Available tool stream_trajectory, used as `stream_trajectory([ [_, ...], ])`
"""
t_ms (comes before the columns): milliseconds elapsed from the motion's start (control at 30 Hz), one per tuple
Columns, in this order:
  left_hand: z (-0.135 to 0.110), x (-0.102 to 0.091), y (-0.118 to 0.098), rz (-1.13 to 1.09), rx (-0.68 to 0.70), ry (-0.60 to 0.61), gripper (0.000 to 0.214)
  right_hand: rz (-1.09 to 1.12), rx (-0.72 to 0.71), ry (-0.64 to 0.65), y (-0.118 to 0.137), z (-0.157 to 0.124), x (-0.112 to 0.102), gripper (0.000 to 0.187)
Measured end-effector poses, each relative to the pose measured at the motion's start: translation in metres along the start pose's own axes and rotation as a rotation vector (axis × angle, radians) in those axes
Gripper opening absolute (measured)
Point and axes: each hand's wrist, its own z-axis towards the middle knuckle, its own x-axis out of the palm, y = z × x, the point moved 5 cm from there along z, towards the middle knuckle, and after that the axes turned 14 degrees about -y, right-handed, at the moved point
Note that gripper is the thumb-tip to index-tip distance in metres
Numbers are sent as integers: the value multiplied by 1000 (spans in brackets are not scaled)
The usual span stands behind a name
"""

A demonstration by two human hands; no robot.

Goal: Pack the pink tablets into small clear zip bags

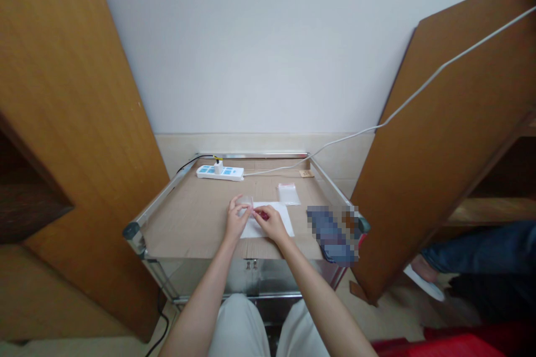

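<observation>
Over a white sheet of paper (285, 220), my two hands meet at the fingertips. The thumb and forefinger of my left hand (237, 216) pinch a small clear plastic bag (247, 199). Its other fingers stretch outward. My right hand (270, 223) is closed, its thumb and forefinger pressed together at the bag's edge. Under its fingers shows a small dark red item (263, 215), too small to identify. A stack of clear plastic bags (288, 194) lies just beyond the paper, to the right.
A white power strip (220, 172) with one plug lies at the back left of the cardboard-covered table (180, 228); its white cable (347, 136) runs up rightward. A blurred-out dark blue object (333, 237) lies on the right. Wooden panels flank the table. Another person's foot (424, 269) is at right.
</observation>
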Motion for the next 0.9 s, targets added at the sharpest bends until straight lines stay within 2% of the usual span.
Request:
stream_trajectory([
  [200,-1,2,-4,45,62,52,10,-19,-2,-13,-1,1,-1,16],
  [667,-5,4,-15,101,98,62,3,-44,-1,-34,-5,1,-1,18],
  [900,-5,4,-15,120,125,61,7,-64,3,-24,-9,0,1,16],
])
